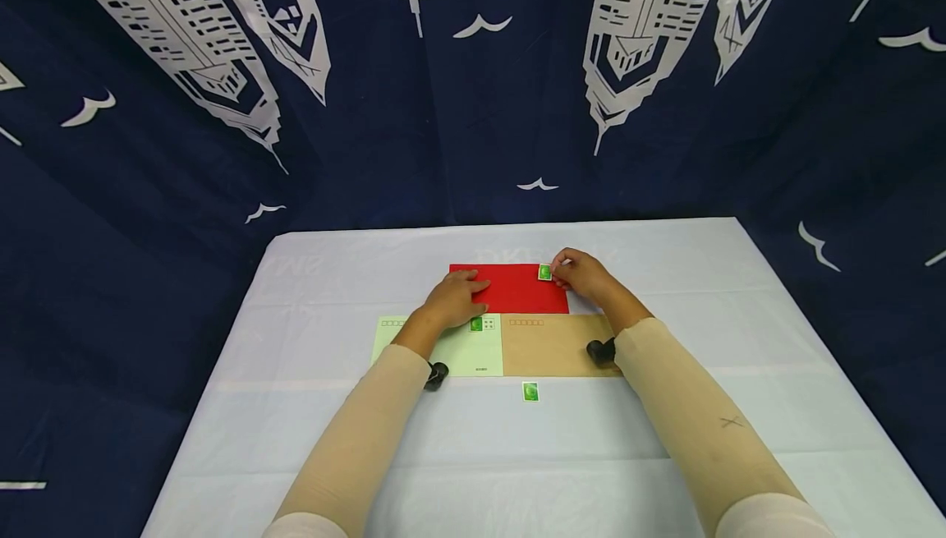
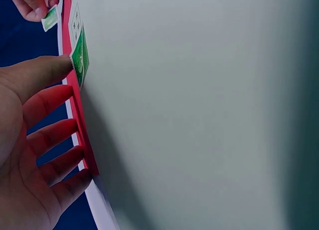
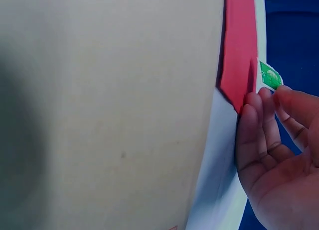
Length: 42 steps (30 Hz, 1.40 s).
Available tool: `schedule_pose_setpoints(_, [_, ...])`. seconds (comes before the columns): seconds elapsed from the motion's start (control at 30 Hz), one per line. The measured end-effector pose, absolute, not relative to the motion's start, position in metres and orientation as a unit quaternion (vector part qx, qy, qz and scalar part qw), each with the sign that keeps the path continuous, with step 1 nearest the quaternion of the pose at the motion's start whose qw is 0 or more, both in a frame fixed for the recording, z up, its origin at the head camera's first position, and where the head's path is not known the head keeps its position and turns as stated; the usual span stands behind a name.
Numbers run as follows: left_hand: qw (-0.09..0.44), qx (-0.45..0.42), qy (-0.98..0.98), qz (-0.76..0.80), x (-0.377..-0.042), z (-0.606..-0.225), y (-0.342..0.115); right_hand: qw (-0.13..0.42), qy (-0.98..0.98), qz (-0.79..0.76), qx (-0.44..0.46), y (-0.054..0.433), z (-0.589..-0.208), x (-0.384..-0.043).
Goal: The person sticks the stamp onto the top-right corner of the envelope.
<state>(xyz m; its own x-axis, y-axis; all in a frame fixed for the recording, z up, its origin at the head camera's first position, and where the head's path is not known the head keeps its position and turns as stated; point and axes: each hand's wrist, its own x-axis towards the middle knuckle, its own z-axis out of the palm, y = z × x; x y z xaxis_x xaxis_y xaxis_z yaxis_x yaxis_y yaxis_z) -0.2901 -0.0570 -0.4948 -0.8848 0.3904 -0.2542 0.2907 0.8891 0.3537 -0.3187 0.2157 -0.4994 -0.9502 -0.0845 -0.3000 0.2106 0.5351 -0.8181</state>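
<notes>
Green rectangular paper stamp (image 1: 544, 273), right fingers (image 3: 301, 104) pinching (left fingers (image 2: 50, 103) spread on red paper (image 1: 517, 290)); pale-green envelope (image 1: 466, 355) stamped, brown envelope (image 1: 547, 349) seemingly not.

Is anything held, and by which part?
In the head view, the right hand pinches a rectangular green paper stamp by its right edge; the left hand grips nothing.

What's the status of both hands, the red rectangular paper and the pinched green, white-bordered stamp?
Left hand resting on red paper. Right hand pinching stamp near paper's far right corner. Nothing visibly in the way.
</notes>
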Motion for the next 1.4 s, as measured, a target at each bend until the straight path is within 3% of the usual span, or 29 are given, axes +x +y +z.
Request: schedule_pose_setpoints(1.4, [0.161,0.181,0.959,0.15,-0.289,-0.494,-0.057,0.164,0.891,-0.419,0.061,0.209,-0.506,-0.335])
